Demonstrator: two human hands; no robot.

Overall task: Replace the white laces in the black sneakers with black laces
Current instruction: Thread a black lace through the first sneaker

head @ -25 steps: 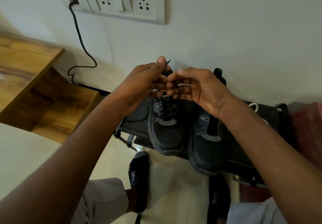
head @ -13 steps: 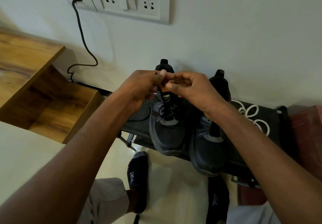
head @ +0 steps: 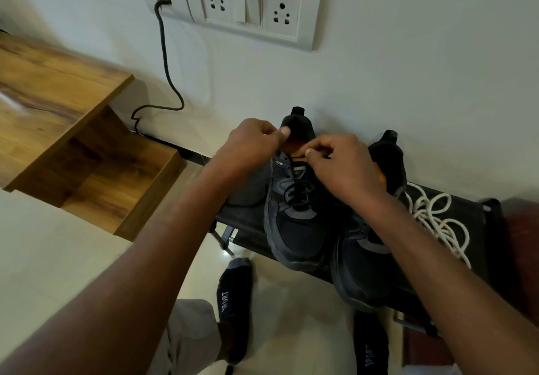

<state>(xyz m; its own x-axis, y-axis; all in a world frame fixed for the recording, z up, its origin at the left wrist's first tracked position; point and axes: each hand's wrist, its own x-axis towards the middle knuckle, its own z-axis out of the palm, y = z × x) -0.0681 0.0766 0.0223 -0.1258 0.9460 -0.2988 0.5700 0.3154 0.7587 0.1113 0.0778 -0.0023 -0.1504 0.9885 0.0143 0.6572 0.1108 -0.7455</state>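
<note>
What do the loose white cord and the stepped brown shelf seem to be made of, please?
Thick white cord: looks like matte braided textile, since it lies in limp loops. Stepped brown shelf: wood or wood-look laminate, judging by its streaked grain and slight sheen.

free: rack point(head: 466, 217) right end | blocked: white laces point(head: 437, 223) heaped there | wall point(head: 408, 83) just behind sneakers point(head: 297, 223)

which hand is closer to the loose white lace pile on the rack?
Right. The right hand is at the left sneaker's tongue, across the other sneaker from the white laces. The left hand is farther left, at that sneaker's collar.
</note>
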